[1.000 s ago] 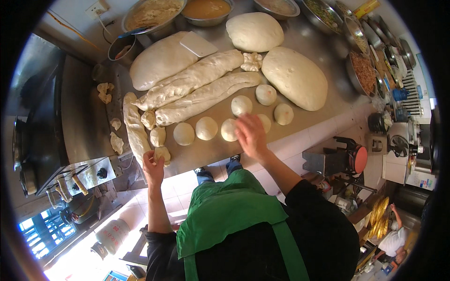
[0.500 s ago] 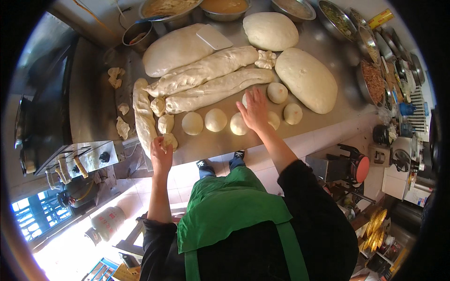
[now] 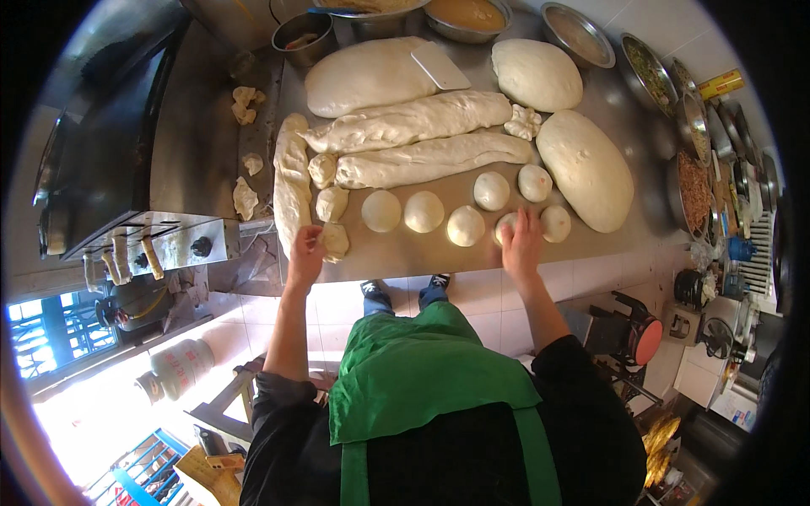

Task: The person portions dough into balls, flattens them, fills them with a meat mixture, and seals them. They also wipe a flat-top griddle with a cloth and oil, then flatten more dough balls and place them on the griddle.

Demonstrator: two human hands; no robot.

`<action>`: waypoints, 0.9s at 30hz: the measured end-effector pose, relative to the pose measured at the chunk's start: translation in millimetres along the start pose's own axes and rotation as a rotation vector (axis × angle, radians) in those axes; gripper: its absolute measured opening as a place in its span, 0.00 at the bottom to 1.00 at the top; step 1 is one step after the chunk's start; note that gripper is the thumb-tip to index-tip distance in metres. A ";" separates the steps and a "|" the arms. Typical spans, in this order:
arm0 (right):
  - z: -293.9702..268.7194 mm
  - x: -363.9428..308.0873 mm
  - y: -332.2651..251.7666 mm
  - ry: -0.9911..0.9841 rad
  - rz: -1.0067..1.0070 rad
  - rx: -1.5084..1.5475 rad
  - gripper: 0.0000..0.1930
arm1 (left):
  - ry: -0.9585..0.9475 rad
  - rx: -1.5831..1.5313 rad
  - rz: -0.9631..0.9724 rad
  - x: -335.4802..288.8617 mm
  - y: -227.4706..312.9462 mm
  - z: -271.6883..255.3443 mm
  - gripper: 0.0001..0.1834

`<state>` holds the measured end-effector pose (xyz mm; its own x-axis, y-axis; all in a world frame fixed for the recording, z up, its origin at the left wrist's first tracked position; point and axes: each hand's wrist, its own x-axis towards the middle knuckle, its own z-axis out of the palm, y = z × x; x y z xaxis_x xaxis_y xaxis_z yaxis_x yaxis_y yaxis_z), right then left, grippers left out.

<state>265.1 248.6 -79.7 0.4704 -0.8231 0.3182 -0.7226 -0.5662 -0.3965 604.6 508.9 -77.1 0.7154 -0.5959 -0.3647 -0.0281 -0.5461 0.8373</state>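
My left hand [image 3: 305,257] is closed at the left edge of a small dough piece [image 3: 335,243], its fingertips pinching the dough. My right hand [image 3: 522,246] rests with fingers stretched over a dough ball [image 3: 504,226], which it partly covers. Beside it sit another dough ball [image 3: 555,223] on the right and one [image 3: 466,226] on the left. Further balls stand behind and to the left, including a dough ball [image 3: 381,211]. Behind the left hand lie a rough dough lump [image 3: 332,203] and an upright dough strip [image 3: 291,181].
Two long dough rolls, the nearer dough roll [image 3: 434,160] among them, cross the steel table [image 3: 405,244]. Large dough slabs [image 3: 584,171] lie behind and right; a white scraper [image 3: 440,66] rests on one. Metal bowls [image 3: 467,18] line the back. A stove [image 3: 186,244] stands left.
My right hand has moved from a dough ball in the back row to one nearer the front edge. My left hand stays at the small dough piece. The whole view has shifted.
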 end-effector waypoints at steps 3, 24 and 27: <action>0.7 -24.6 -14.2 0.052 -0.144 -0.127 0.27 | 0.079 0.079 0.184 -4.2 -5.9 8.5 0.19; 63.4 62.3 -45.4 0.012 -0.199 -0.159 0.18 | 0.109 0.430 0.363 -10.3 10.8 -5.6 0.28; 44.0 31.1 -64.9 -0.392 -0.281 -0.102 0.20 | 0.259 0.640 0.449 -19.6 15.2 -7.2 0.25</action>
<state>348.9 257.8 -82.0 0.7955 -0.6043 0.0451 -0.5769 -0.7780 -0.2488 595.2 516.5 -54.3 0.6771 -0.7259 0.1208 -0.6868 -0.5645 0.4578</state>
